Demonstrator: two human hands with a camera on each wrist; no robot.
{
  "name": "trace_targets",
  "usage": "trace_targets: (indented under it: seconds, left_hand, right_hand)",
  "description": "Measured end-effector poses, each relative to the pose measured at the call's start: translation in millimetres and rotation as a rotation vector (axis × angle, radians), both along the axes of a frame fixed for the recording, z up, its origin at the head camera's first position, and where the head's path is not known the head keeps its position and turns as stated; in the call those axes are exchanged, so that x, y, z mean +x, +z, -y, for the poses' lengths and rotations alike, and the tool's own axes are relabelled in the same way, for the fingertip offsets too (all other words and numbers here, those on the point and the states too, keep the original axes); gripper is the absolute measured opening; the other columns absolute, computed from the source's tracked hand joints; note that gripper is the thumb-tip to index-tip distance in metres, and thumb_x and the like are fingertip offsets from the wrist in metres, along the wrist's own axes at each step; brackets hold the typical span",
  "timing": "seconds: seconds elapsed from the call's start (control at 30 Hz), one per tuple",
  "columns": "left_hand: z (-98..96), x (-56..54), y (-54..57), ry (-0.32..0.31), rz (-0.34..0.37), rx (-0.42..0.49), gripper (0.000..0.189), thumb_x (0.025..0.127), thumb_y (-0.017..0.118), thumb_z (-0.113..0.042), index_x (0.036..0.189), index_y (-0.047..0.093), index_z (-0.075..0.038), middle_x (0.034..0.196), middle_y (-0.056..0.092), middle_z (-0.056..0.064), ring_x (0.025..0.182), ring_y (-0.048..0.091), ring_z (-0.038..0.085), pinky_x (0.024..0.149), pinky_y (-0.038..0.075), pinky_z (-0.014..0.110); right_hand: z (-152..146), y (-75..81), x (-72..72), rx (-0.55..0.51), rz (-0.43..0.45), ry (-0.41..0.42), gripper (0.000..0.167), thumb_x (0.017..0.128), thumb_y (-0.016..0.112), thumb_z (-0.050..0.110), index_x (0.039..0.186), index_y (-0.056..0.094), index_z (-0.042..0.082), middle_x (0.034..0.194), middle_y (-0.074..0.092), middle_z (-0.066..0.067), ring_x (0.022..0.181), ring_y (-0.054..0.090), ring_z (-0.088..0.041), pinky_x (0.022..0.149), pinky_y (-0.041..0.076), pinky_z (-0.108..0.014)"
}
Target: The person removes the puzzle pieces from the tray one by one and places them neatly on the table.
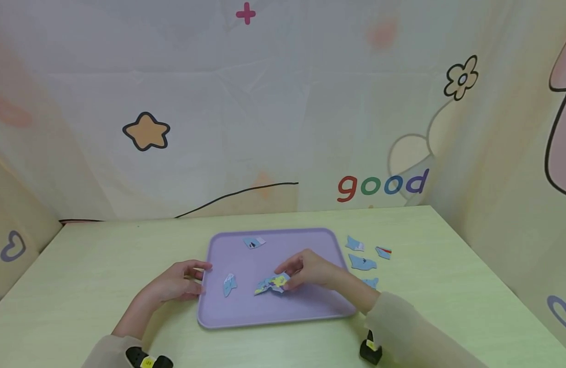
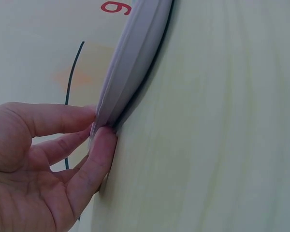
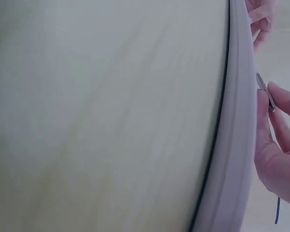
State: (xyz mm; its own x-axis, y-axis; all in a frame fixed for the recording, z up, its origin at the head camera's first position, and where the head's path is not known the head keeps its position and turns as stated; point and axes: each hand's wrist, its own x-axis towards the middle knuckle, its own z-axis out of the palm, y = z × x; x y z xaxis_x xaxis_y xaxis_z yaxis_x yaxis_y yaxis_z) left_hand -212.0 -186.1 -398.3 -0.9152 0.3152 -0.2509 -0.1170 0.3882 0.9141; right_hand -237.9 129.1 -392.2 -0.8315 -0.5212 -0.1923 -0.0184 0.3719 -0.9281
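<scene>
A lavender tray (image 1: pixel 310 301) lies on the table with a few irregular printed puzzle pieces on it. My left hand (image 1: pixel 179 281) is at the tray's left edge; in the left wrist view the left hand (image 2: pixel 53 159) pinches the rim between thumb and fingers. Over the tray's middle, my right hand (image 1: pixel 310 271) holds a blue and yellow puzzle piece (image 1: pixel 272 282) by its right end. The right wrist view shows this piece (image 3: pixel 267 94) edge-on between thumb and fingers. A small blue piece (image 1: pixel 229 284) lies at the tray's left, another blue piece (image 1: pixel 253 243) near its back.
Several more blue puzzle pieces lie on the table right of the tray, among them a wide piece (image 1: pixel 362 262) and one with a red stripe (image 1: pixel 383 252). My right forearm partly covers the nearest piece (image 1: pixel 371 282). A printed cloth (image 1: pixel 264 128) hangs behind the table (image 1: pixel 448 306).
</scene>
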Motion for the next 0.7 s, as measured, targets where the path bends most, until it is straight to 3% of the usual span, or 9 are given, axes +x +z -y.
trace_targets:
  seconds: [0.2, 0.33, 0.7]
  left_hand:
    - [0.1, 0.0, 0.2, 0.000, 0.000, -0.002, 0.049, 0.077, 0.061, 0.006, 0.124, 0.046, 0.006, 0.101, 0.047, 0.015, 0.083, 0.051, 0.020, 0.073, 0.052, 0.032]
    - [0.0, 0.0, -0.3, 0.001, 0.002, 0.000, 0.049, 0.077, 0.061, 0.006, 0.124, 0.046, 0.006, 0.101, 0.047, 0.015, 0.083, 0.050, 0.020, 0.073, 0.052, 0.032]
    - [-0.5, 0.5, 0.7, 0.004, -0.006, -0.019, 0.049, 0.077, 0.062, 0.006, 0.124, 0.047, 0.006, 0.101, 0.047, 0.015, 0.083, 0.051, 0.020, 0.072, 0.052, 0.031]
  right_hand:
    - [-13, 1.3, 1.2, -0.044, 0.074, -0.038, 0.036, 0.069, 0.071, -0.008, 0.104, 0.064, -0.008, 0.088, 0.066, -0.006, 0.075, 0.057, -0.011, 0.070, 0.054, -0.030]
    - [-25, 3.3, 1.8, -0.108, 0.126, -0.046, 0.038, 0.071, 0.066, -0.011, 0.109, 0.059, -0.013, 0.083, 0.064, -0.005, 0.074, 0.059, -0.011, 0.071, 0.054, -0.033]
    - [-64, 9.3, 2.7, -0.129, 0.114, -0.068, 0.041, 0.075, 0.064, -0.006, 0.114, 0.054, -0.015, 0.085, 0.062, -0.002, 0.076, 0.060, -0.011, 0.073, 0.054, -0.033]
